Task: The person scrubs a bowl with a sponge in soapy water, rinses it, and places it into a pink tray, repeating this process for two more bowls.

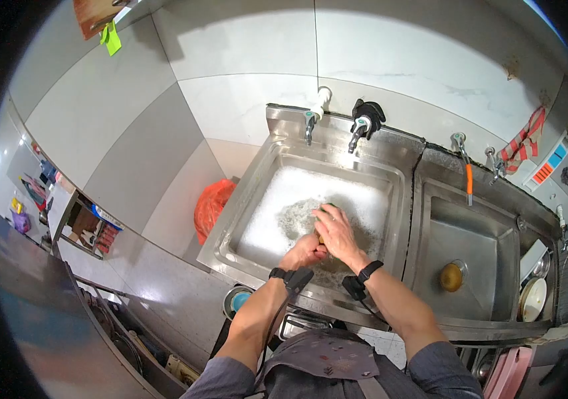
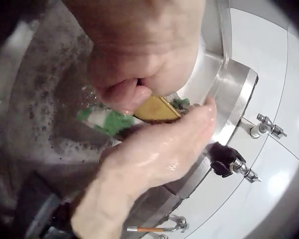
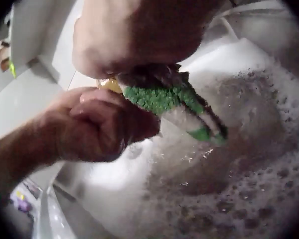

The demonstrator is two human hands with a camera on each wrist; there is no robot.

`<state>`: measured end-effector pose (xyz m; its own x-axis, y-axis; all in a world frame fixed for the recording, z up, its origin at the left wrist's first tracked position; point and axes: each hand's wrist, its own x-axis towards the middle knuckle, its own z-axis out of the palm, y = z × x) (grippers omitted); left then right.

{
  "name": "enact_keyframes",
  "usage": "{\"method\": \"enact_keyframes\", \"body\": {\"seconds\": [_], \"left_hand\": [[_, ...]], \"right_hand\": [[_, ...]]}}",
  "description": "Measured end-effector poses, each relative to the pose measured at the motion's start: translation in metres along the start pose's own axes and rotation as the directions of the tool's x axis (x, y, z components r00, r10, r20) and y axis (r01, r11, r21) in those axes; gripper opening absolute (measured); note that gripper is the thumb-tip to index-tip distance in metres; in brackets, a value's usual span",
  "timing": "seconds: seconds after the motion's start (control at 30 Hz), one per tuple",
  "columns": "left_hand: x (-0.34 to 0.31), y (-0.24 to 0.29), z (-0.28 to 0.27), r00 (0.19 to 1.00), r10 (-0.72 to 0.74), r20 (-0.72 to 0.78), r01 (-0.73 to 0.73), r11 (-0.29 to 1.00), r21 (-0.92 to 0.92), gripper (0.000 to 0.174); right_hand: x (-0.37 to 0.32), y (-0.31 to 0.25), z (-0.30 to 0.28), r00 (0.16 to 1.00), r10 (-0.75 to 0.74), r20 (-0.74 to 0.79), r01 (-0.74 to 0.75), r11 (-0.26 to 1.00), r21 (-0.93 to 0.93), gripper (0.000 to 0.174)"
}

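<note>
Scouring sponge (image 3: 157, 98), green face over a yellow body, held just above the foam (image 1: 274, 209) at the middle of the left basin (image 1: 265, 166). My right hand (image 1: 337, 233) lies over it from the far side, its fingers (image 3: 97, 59) curled down and pinching the sponge's upper edge. My left hand (image 1: 305, 251) meets it from the near left, its fingers (image 3: 107, 124) curled into a tight grip on the yellow end, the two hands touching. Dark, speckled water shows where the foam has parted around the hands. Two taps (image 1: 308, 123) stand on the far rim, and a black glove (image 1: 368, 113) hangs on the right one. The right basin (image 1: 476, 226) holds a round brown object (image 1: 451, 276) at its near end. Plates (image 1: 533, 299) are stacked on the counter at the far right. An orange bag (image 1: 212, 203) sits on the floor left of the sink.
</note>
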<state>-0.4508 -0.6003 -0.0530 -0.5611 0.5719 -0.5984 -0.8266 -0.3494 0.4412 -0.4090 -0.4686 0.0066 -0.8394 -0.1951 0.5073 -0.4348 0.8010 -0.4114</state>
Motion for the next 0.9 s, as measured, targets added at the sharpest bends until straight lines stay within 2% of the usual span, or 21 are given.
{"method": "enact_keyframes", "body": {"seconds": [0.03, 0.07, 0.1, 0.13, 0.17, 0.2, 0.23, 0.27, 0.33, 0.37, 0.43, 0.47, 0.53, 0.57, 0.63, 0.67, 0.73, 0.77, 0.83, 0.87, 0.9], "left_hand": [[0.000, -0.001, -0.001, 0.997, -0.078, 0.004, 0.078, 0.997, 0.026, 0.017], [0.000, -0.003, -0.002, 0.988, -0.156, 0.005, 0.156, 0.987, 0.050, 0.017], [-0.027, 0.005, 0.012, 0.972, -0.233, 0.042, 0.227, 0.967, 0.115, 0.018], [-0.024, 0.002, 0.009, 0.971, -0.235, 0.039, 0.229, 0.966, 0.116, 0.018], [-0.020, 0.000, 0.005, 0.973, -0.232, 0.024, 0.225, 0.960, 0.167, 0.019], [-0.020, 0.001, 0.007, 0.975, -0.223, 0.011, 0.216, 0.952, 0.217, 0.020], [-0.021, 0.000, 0.008, 0.975, -0.221, 0.012, 0.213, 0.953, 0.216, 0.020], [-0.022, 0.000, 0.008, 0.974, -0.222, 0.036, 0.209, 0.954, 0.214, 0.019], [-0.026, -0.005, 0.008, 0.972, -0.228, 0.056, 0.211, 0.954, 0.212, 0.018], [-0.028, -0.008, 0.009, 0.972, -0.225, 0.062, 0.210, 0.959, 0.188, 0.018], [-0.024, -0.012, 0.008, 0.973, -0.221, 0.071, 0.206, 0.964, 0.167, 0.019], [-0.023, -0.015, 0.006, 0.970, -0.232, 0.073, 0.220, 0.964, 0.151, 0.019], [-0.023, -0.020, 0.004, 0.965, -0.250, 0.073, 0.239, 0.962, 0.133, 0.018], [-0.026, -0.020, 0.006, 0.969, -0.226, 0.102, 0.207, 0.963, 0.170, 0.018], [-0.025, -0.016, 0.009, 0.970, -0.203, 0.134, 0.173, 0.963, 0.207, 0.018], [-0.023, -0.015, 0.011, 0.965, -0.198, 0.169, 0.160, 0.964, 0.213, 0.017], [-0.016, -0.015, 0.011, 0.960, -0.190, 0.205, 0.144, 0.964, 0.222, 0.015], [-0.011, -0.015, 0.009, 0.975, -0.170, 0.142, 0.141, 0.971, 0.193, 0.018], [-0.009, -0.015, 0.009, 0.985, -0.151, 0.079, 0.137, 0.977, 0.161, 0.021], [-0.010, -0.013, 0.010, 0.997, -0.053, -0.057, 0.067, 0.957, 0.281, 0.024], [-0.011, -0.010, 0.013, 0.982, 0.062, -0.178, 0.016, 0.914, 0.405, 0.029]], "right_hand": [[0.005, 0.006, 0.000, 0.991, 0.133, 0.007, -0.131, 0.967, 0.219, 0.032], [0.009, 0.013, 0.000, 0.965, 0.259, 0.044, -0.253, 0.869, 0.426, 0.031], [0.018, 0.021, 0.001, 0.994, 0.103, -0.030, -0.088, 0.944, 0.317, 0.034], [0.016, 0.027, 0.001, 0.994, 0.106, -0.030, -0.091, 0.943, 0.320, 0.034], [0.014, 0.033, -0.002, 0.907, 0.385, 0.169, -0.403, 0.681, 0.612, 0.036], [0.015, 0.034, -0.007, 0.731, 0.525, 0.436, -0.623, 0.254, 0.740, 0.039], [0.015, 0.039, -0.007, 0.699, 0.505, 0.507, -0.655, 0.168, 0.737, 0.045], [0.016, 0.041, -0.009, 0.701, 0.503, 0.506, -0.654, 0.169, 0.737, 0.045], [0.013, 0.040, -0.017, 0.600, 0.546, 0.585, -0.743, 0.110, 0.660, 0.048], [0.012, 0.039, -0.019, 0.601, 0.547, 0.583, -0.741, 0.109, 0.662, 0.048], [0.006, 0.049, -0.012, 0.562, 0.505, 0.655, -0.722, -0.086, 0.686, 0.045], [0.002, 0.054, -0.008, 0.561, 0.507, 0.655, -0.722, -0.087, 0.686, 0.045], [-0.012, 0.073, 0.012, 0.545, 0.383, 0.746, -0.663, -0.348, 0.663, 0.045], [-0.018, 0.078, 0.025, 0.544, 0.385, 0.746, -0.662, -0.349, 0.663, 0.045], [-0.020, 0.071, 0.035, 0.537, 0.545, 0.644, -0.505, -0.404, 0.763, 0.042], [-0.025, 0.071, 0.036, 0.534, 0.545, 0.646, -0.507, -0.405, 0.761, 0.042], [-0.020, 0.052, 0.014, 0.455, 0.642, 0.617, -0.453, -0.429, 0.781, 0.040], [-0.017, 0.057, 0.016, 0.458, 0.642, 0.615, -0.450, -0.429, 0.783, 0.040], [-0.020, 0.089, 0.035, 0.513, 0.487, 0.707, -0.578, -0.413, 0.704, 0.055], [-0.024, 0.100, 0.046, 0.513, 0.486, 0.708, -0.579, -0.413, 0.703, 0.055], [-0.027, 0.111, 0.057, 0.521, 0.558, 0.645, -0.590, -0.310, 0.745, 0.056]]}}
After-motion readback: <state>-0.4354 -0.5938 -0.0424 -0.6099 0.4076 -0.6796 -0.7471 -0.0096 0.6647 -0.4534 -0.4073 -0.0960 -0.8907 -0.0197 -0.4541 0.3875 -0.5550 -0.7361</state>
